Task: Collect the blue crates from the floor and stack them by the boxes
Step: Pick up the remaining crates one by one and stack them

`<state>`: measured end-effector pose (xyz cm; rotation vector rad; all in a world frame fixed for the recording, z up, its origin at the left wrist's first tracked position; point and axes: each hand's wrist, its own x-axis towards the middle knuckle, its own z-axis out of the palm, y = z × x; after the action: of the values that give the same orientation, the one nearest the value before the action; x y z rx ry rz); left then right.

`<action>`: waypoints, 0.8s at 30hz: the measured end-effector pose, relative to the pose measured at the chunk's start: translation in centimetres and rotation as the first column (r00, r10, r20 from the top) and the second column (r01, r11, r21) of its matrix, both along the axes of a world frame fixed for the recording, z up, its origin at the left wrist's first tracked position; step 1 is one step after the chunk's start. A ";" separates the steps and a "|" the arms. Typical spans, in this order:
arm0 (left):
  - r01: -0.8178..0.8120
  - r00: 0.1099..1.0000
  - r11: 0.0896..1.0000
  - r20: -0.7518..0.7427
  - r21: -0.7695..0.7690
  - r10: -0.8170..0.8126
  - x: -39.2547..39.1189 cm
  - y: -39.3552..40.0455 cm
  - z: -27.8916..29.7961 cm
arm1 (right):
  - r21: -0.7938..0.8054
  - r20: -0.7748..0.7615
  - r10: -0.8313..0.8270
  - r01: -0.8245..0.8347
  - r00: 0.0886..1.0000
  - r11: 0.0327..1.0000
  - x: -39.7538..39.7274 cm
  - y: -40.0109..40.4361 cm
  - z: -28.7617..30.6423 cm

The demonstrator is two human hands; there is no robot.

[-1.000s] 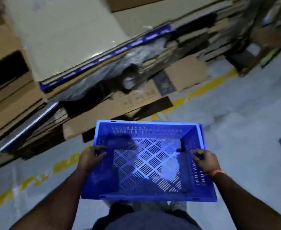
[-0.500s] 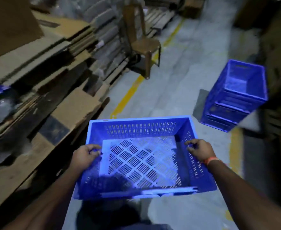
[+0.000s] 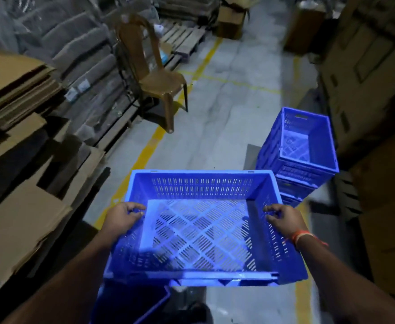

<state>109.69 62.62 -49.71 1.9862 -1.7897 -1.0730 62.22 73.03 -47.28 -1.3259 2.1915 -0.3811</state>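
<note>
I carry an empty blue crate (image 3: 201,228) with a slotted floor, held level in front of me above the ground. My left hand (image 3: 121,218) grips its left rim and my right hand (image 3: 282,217) grips its right rim, fingers curled over the edges. A stack of blue crates (image 3: 299,155) stands on the floor ahead to the right, beside tall cardboard boxes (image 3: 369,73). Part of another blue crate (image 3: 131,305) shows below the carried one, near my feet.
A brown plastic chair (image 3: 154,73) stands ahead on the left by the yellow floor line (image 3: 149,146). Flattened cardboard piles (image 3: 23,171) line the left side. Wooden pallets (image 3: 182,40) and a carton (image 3: 231,19) lie farther back. A grey concrete aisle runs between.
The view has swung right, from the cardboard piles to the aisle. The crate stack by the boxes has come into view and closer. Both hands keep their hold on the crate.
</note>
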 end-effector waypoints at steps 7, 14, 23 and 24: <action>0.012 1.000 1.000 0.004 -0.011 -0.012 -5.3 -12.3 1.1 | -0.013 0.021 -0.030 0.030 0.999 0.999 -5.1 -10.9 0.0; 0.021 0.999 1.000 0.030 -0.009 -0.021 -11.0 -27.0 1.2 | -0.055 0.108 -0.047 0.053 0.993 0.997 -10.9 -25.1 -2.2; -0.022 1.000 0.997 -0.002 -0.076 0.022 -16.8 -43.8 4.4 | -0.112 0.132 -0.022 0.037 0.991 0.993 -16.5 -43.2 -1.3; -0.027 0.999 0.997 -0.020 -0.077 0.026 -17.4 -45.5 4.7 | -0.120 0.130 -0.021 0.036 0.991 0.992 -17.0 -45.1 -1.1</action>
<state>92.28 17.07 -45.03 1.9433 -1.7628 -0.9955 45.21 27.96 -48.43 -1.2968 2.1105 -0.6036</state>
